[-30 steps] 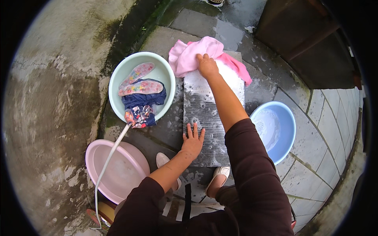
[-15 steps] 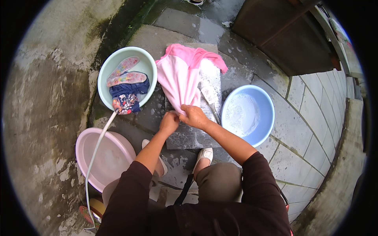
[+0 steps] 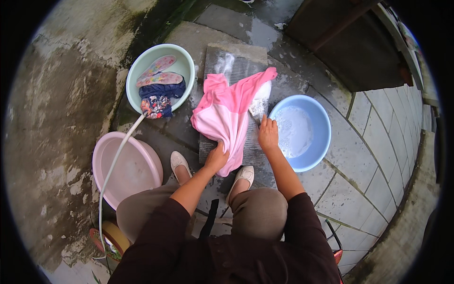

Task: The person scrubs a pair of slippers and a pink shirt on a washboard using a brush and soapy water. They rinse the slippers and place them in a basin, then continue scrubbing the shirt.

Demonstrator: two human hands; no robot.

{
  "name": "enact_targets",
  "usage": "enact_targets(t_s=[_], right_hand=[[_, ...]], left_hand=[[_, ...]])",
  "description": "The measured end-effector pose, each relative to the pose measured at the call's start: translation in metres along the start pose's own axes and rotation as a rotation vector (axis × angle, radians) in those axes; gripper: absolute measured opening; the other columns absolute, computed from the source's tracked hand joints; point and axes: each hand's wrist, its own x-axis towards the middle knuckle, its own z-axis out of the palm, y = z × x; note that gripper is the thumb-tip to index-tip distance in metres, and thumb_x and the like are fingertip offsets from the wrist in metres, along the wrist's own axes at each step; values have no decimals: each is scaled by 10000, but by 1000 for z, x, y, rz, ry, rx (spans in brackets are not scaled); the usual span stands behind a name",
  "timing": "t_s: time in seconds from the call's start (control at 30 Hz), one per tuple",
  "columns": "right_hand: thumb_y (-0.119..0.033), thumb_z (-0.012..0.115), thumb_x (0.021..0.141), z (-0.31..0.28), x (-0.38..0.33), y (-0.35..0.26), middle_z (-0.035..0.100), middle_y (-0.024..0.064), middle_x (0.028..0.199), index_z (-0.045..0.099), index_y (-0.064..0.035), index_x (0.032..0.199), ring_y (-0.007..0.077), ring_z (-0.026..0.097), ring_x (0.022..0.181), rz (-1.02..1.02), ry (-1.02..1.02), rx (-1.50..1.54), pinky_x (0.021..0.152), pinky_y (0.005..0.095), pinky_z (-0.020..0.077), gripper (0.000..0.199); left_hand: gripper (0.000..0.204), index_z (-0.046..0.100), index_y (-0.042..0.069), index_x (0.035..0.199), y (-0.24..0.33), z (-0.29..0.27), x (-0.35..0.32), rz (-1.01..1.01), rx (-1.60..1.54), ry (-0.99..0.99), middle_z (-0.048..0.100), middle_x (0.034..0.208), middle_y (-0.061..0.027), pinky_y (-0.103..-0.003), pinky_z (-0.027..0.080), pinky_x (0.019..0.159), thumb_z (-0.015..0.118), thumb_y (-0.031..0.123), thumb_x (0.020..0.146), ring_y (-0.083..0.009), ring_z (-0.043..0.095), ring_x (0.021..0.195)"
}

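A pink and pale-pink garment (image 3: 223, 111) lies bunched over a grey ridged washing slab (image 3: 246, 53), its near end hanging past the front edge toward my shoes. My left hand (image 3: 217, 157) is closed on a fold of the garment's lower left part. To the right, my right hand (image 3: 268, 134) has its fingers closed at the handle of a scrubbing brush (image 3: 257, 107). White suds cover the brush's head, which rests beside the garment's right edge. My fingers partly hide the handle.
A blue basin (image 3: 324, 128) of sudsy water stands close to my right hand. At the left are a pale green basin (image 3: 191, 66) with dark clothes and patterned insoles, a pink basin (image 3: 153, 165) and a white hose (image 3: 115, 163). A stained wall (image 3: 61, 118) rises beyond.
My right hand has let go of the garment and moved right to the brush handle. The garment has come nearer and spread out, uncovering the slab's far end. My left hand has moved slightly nearer.
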Motion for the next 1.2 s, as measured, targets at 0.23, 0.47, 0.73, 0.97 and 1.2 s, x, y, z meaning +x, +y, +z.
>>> enact_targets(t_s=[0.23, 0.47, 0.73, 0.97, 1.2], right_hand=[[-139, 494, 849, -4, -4, -17, 633, 110, 967, 505, 22, 1198, 271, 547, 966, -33, -17, -27, 826, 402, 425, 384], [-145, 477, 865, 14, -9, -11, 636, 107, 952, 490, 27, 1208, 268, 557, 959, -4, 83, -83, 795, 408, 431, 383], [-131, 494, 849, 14, -5, 34, 638, 98, 902, 518, -43, 952, 266, 552, 931, 138, 109, -123, 792, 420, 437, 138], [-134, 577, 858, 3, -7, 50, 608, 146, 734, 487, -11, 957, 295, 595, 701, 389, 264, 648, 639, 426, 461, 181], [-157, 623, 879, 11, 36, 15, 546, 60, 674, 524, -16, 868, 107, 413, 396, 797, -56, 1618, 345, 282, 289, 172]], left_hand=[[627, 475, 38, 1288, -29, -27, 6, -8, 114, 79, 579, 1187, -260, -467, 461, 937, 602, 344, 756, -403, 567, 1096], [474, 585, 56, 1077, -16, -25, 6, -87, 152, 210, 536, 1175, -179, -435, 454, 942, 649, 379, 737, -359, 516, 1151], [388, 586, 49, 1021, -31, -100, 76, 214, 202, 690, 585, 1044, -157, -427, 440, 909, 726, 296, 757, -357, 535, 1059], [648, 568, -6, 1169, -16, -107, 101, 195, 290, 251, 644, 1122, -203, -432, 465, 903, 754, 439, 738, -375, 595, 1047], [341, 615, 12, 1166, 38, -154, 57, 314, -406, -267, 679, 990, -67, -262, 479, 776, 638, 189, 875, -109, 621, 880]])
